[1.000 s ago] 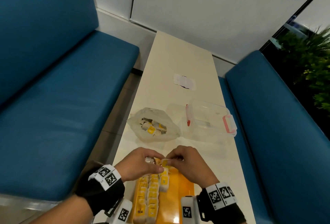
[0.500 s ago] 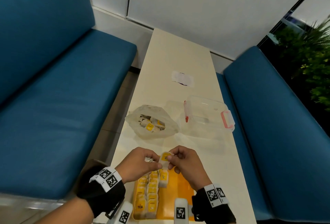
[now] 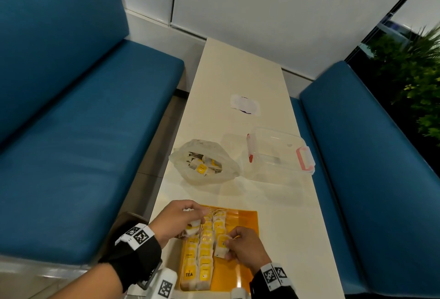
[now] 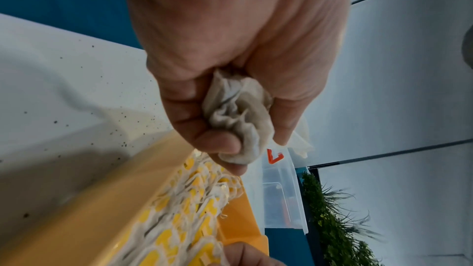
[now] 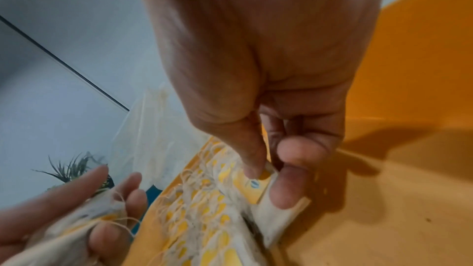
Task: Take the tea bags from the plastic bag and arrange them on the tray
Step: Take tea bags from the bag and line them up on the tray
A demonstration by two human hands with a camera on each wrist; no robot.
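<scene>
Pinched in the right hand (image 3: pixel 246 247), one tea bag (image 3: pixel 222 246) sits low beside the rows on the tray (image 3: pixel 247 219), near the bench's (image 3: pixel 240 72) front edge. It should go down flat, touching its row, while the left hand (image 3: pixel 177 219) holds more tea bags bunched up.

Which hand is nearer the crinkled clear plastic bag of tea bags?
Left. The left hand sits at the orange tray's far-left corner, just below the plastic bag; the right hand is lower and farther right over the tray, holding a tea bag.

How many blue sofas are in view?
2: one blue sofa left of the table, one blue sofa right of it. Neither is fully in frame.
</scene>
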